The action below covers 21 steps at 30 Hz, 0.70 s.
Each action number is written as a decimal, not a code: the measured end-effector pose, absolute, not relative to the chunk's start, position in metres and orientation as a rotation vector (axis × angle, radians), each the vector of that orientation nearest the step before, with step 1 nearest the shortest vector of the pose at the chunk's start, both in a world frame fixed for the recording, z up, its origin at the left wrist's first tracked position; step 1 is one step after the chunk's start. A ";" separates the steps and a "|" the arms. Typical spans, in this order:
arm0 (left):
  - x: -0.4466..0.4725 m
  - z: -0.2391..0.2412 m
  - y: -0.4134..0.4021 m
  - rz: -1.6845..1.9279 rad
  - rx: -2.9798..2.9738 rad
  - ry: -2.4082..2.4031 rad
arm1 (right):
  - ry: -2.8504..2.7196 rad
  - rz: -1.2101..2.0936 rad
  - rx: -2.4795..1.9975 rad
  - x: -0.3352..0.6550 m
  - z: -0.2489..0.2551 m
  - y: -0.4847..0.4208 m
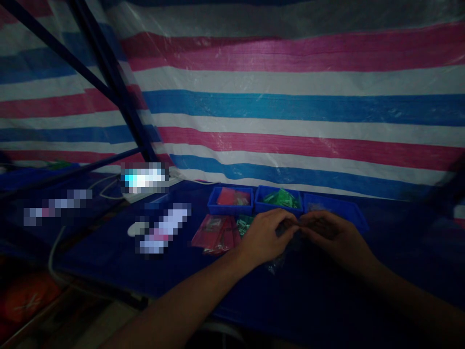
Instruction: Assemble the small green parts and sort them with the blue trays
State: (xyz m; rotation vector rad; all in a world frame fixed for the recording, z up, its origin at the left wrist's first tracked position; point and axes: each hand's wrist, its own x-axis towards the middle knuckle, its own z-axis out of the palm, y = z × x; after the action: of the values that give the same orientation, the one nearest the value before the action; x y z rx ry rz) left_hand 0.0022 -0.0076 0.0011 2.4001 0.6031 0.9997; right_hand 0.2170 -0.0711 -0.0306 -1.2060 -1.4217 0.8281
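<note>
Pinching over the table [327, 291], left hand [263, 237] and right hand [332, 237] close fingertips on a small dark item [289, 228] between them, too dim to identify. Red packets [216, 233] lie just beside the left hand.

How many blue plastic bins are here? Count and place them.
3: left bin with red packets, middle bin with green packets, right bin beyond the right hand; darkness may hide others.

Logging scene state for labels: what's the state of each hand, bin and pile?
left hand: fingertips meeting the other's, held thing too dark to tell
right hand: same, fingers curled
left bin: holds red packets
middle bin: holds green packets
right bin: contents unclear
red pile: loose on table
</note>
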 end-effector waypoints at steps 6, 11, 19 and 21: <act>0.003 0.003 -0.007 0.975 2.261 0.630 | -1.450 0.914 -1.178 0.217 -0.032 -0.069; 0.004 0.002 -0.008 1.001 2.291 0.600 | -1.451 0.933 -1.173 0.221 -0.037 -0.068; 0.003 0.002 -0.008 0.916 2.338 0.611 | -1.430 0.868 -1.258 0.219 -0.031 -0.069; 0.003 0.002 -0.008 0.916 2.331 0.634 | -1.402 0.870 -1.241 0.216 -0.028 -0.069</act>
State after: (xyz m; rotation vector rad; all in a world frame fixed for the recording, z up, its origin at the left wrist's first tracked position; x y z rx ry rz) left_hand 0.0028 -0.0081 0.0016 2.3314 0.6343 0.9158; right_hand 0.2164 -0.0693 -0.0284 -1.2414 -1.4016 0.8696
